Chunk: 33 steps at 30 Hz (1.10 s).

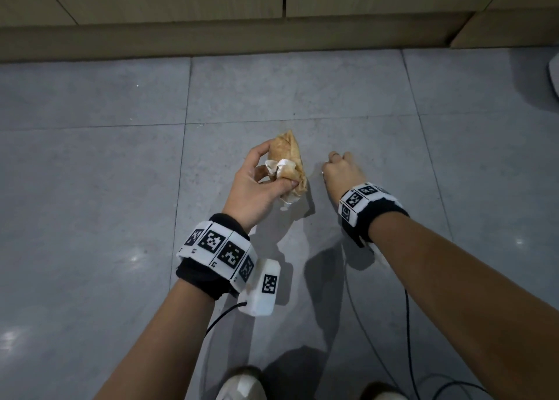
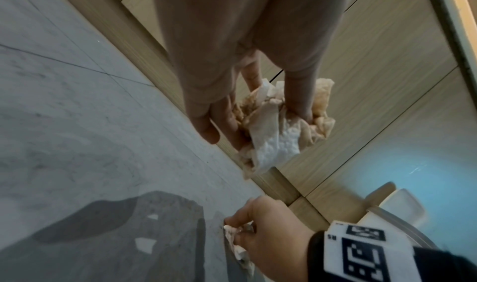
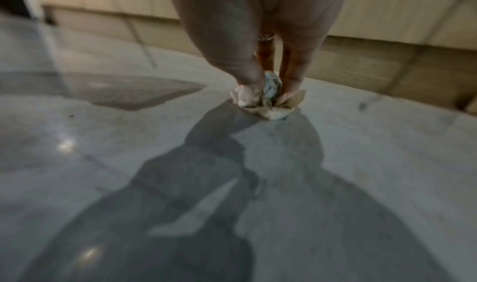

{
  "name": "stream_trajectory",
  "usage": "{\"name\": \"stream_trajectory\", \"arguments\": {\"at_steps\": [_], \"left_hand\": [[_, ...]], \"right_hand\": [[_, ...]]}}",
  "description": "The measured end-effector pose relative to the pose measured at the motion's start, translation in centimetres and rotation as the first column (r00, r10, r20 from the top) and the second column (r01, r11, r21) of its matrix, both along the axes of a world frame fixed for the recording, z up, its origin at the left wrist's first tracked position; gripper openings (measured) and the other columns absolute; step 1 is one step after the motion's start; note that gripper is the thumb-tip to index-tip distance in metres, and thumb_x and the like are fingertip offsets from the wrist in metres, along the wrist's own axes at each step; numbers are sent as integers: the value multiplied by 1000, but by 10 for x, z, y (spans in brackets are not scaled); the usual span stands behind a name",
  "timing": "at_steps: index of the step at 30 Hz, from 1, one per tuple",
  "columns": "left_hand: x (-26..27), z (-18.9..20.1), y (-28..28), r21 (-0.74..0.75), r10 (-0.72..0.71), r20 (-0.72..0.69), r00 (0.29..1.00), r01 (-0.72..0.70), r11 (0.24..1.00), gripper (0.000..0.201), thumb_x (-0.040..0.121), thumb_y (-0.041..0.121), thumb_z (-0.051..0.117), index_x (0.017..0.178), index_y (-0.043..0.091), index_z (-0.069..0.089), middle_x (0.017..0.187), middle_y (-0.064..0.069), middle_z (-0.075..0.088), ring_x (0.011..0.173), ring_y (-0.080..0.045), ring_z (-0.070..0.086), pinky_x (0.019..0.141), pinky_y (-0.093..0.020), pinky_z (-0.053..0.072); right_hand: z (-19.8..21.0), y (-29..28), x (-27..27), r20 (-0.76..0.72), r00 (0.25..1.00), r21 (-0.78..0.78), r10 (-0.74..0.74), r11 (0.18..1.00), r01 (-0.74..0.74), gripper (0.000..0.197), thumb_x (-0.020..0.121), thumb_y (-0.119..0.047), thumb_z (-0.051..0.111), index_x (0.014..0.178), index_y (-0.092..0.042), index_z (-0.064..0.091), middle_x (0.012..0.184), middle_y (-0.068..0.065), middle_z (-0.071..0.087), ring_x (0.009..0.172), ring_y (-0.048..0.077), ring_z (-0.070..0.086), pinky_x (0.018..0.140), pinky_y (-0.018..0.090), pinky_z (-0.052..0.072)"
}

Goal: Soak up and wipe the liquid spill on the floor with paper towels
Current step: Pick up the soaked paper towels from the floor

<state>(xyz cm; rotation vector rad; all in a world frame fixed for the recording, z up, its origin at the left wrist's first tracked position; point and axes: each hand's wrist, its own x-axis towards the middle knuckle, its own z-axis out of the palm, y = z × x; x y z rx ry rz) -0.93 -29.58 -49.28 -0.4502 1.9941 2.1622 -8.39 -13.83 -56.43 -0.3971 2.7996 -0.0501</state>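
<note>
My left hand [image 1: 260,181] holds a crumpled wad of paper towels [image 1: 287,163], stained brown with white patches, lifted above the grey floor; the left wrist view shows the same wad [image 2: 278,131] gripped between fingers and thumb. My right hand [image 1: 338,169] is down at the floor just right of it, fingers curled round a small scrunched piece of towel [image 3: 265,98] that touches the tile. That small piece [image 2: 238,243] also shows under my right hand [image 2: 268,231] in the left wrist view. A faint brownish smear [image 1: 302,127] marks the tile beyond the wad.
Wooden cabinet fronts and a kickboard [image 1: 242,36] run along the far side of the tiled floor [image 1: 90,172]. A white object [image 1: 555,75] sits at the right edge. Black cables [image 1: 408,339] trail by my shoes [image 1: 242,384].
</note>
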Motion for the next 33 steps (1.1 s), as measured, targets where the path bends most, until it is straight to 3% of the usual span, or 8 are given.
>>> {"name": "stream_trajectory", "arguments": {"at_steps": [9, 17, 19, 21, 22, 25, 28, 33], "left_hand": [[1, 13, -17, -41, 35, -77, 996, -38, 998, 60, 76, -13, 64, 118, 27, 46, 96, 0, 61, 84, -7, 60, 65, -13, 53], [13, 17, -24, -102, 103, -177, 979, -123, 987, 60, 77, -12, 64, 104, 38, 45, 99, 2, 61, 83, -4, 62, 64, -10, 51], [14, 17, -20, -101, 98, -182, 979, -117, 988, 60, 76, -13, 63, 105, 36, 45, 97, 3, 61, 77, 1, 63, 63, -9, 50], [13, 17, -17, -100, 90, -188, 978, -110, 989, 61, 76, -15, 63, 104, 37, 45, 94, 4, 60, 70, 9, 63, 60, -7, 48], [13, 16, -17, -100, 84, -187, 979, -104, 990, 62, 76, -15, 63, 104, 37, 45, 94, 4, 60, 69, 11, 62, 60, -7, 48], [13, 12, -16, -107, 58, -175, 983, -78, 991, 61, 76, -13, 64, 111, 33, 45, 95, 2, 61, 69, 10, 62, 61, -8, 49], [13, 11, -15, -128, 38, -158, 987, -59, 990, 61, 76, -13, 64, 113, 31, 44, 92, 3, 62, 68, 9, 62, 61, -8, 49], [10, 10, -16, -116, 43, -132, 990, -58, 992, 61, 76, -15, 62, 108, 35, 46, 91, 3, 62, 68, 10, 62, 61, -8, 50]], "right_hand": [[20, 1, -6, 75, 996, -14, 58, 998, -57, 33, 91, 7, 37, 118, 4, 56, 132, 15, 40, 121, 34, 36, 93, 41, 42], [0, -2, 73, 0, 990, -137, 143, 981, -141, 40, 87, 9, 41, 124, 0, 54, 131, 19, 44, 117, 34, 40, 96, 38, 40], [2, -5, 77, -17, 993, -178, 118, 977, -119, 32, 86, 3, 52, 116, -2, 61, 126, 16, 49, 113, 32, 45, 90, 33, 44], [2, -8, 83, -26, 986, -197, 163, 967, -165, 22, 71, -8, 75, 93, -7, 71, 106, 13, 60, 94, 28, 58, 76, 26, 51], [1, -9, 85, -9, 983, -176, 185, 967, -183, 21, 72, -9, 74, 92, -9, 71, 106, 12, 59, 94, 28, 57, 76, 26, 50], [3, -12, 71, 66, 991, -153, 114, 983, -103, 30, 94, -4, 42, 118, -6, 60, 129, 15, 42, 117, 30, 40, 96, 34, 41], [3, -12, 43, -60, 998, -204, 6, 979, -18, 35, 90, 2, 44, 121, -7, 58, 130, 15, 42, 117, 32, 38, 94, 37, 42], [5, -22, 32, 38, 996, -239, 75, 969, -64, 34, 86, 6, 45, 115, -2, 62, 124, 14, 53, 113, 32, 43, 91, 39, 40]]}}
